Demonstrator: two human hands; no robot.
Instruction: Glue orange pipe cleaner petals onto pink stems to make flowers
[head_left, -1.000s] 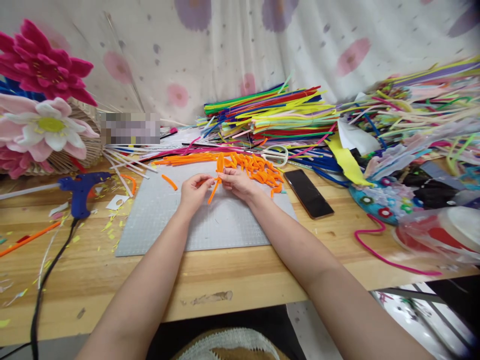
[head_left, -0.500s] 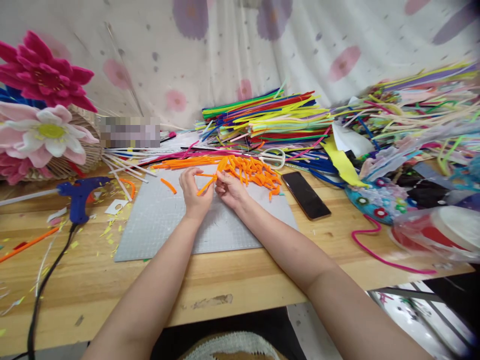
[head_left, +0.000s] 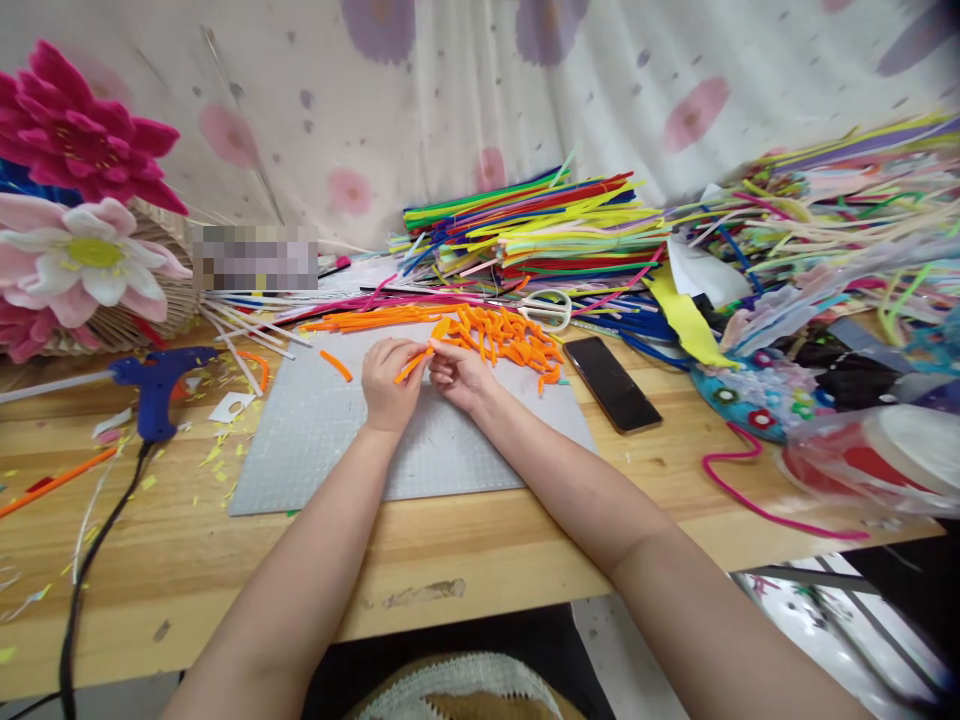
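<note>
Over the grey cutting mat (head_left: 315, 430), both hands meet at an orange pipe cleaner (head_left: 409, 366). My left hand (head_left: 391, 385) is closed, with its fingers reaching across to the piece. Its thumb side faces my right hand (head_left: 461, 376), which pinches the piece near its upper end. Part of the pipe cleaner is hidden by the fingers. Just behind the hands lies a pile of bent orange pipe cleaner pieces (head_left: 517, 340). Straight orange pipe cleaners (head_left: 360, 320) run along the mat's far edge, and one short orange piece (head_left: 335, 365) lies left of my left hand.
A black phone (head_left: 611, 384) lies right of the mat; white-handled scissors (head_left: 549, 311) rest behind the pile. On the left are a blue glue gun (head_left: 159, 390) and felt-like flowers (head_left: 97, 250). Bundles of coloured pipe cleaners (head_left: 540, 230) line the back. A wrapped cup (head_left: 877, 460) stands right.
My left fingers have closed in toward my right hand. The orange strand that stretched between the left fingers and thumb is now largely covered. The view has shifted slightly.
</note>
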